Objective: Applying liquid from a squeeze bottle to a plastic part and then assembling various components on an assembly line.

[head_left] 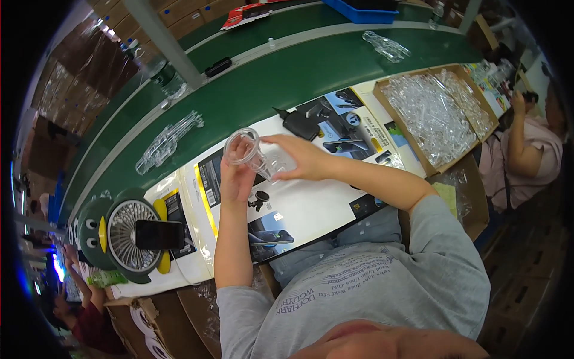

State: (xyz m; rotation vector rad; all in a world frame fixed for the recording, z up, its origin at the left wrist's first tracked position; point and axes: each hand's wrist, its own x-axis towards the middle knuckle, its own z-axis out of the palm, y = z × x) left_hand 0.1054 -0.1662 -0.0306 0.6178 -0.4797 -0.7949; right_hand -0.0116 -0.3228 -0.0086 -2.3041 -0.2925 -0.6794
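Here, left to right:
Desk fan: a penguin-shaped fan (122, 234) is stood at the left end of the counter (251, 96), with a dark phone (158, 234) propped across its grille, seemingly so the screen can be watched.
Loose clear parts: a cluster of clear plastic pieces (167, 140) is laid on the green belt, well apart from the hands.
Left hand (237, 176): raised above the printed cardboard sheets (299, 209); its fingers (238, 151) are curled around the round open end of a clear plastic cup-like piece (248, 152), so that end is steadied.
Clear piece: held in the air between both hands, tilted, mouth toward the left, above the sheets.
Right hand (305, 158): its fingers are closed on the other end of the same piece, apparently so the two ends can be pressed or turned against each other.
Small black part (259, 198): left lying on the sheets just below the hands.
Black box (301, 124): set beyond the right hand.
Cardboard box (431, 116): filled with clear plastic parts, kept near the right arm.
Another person (529, 152): seated at the far right.
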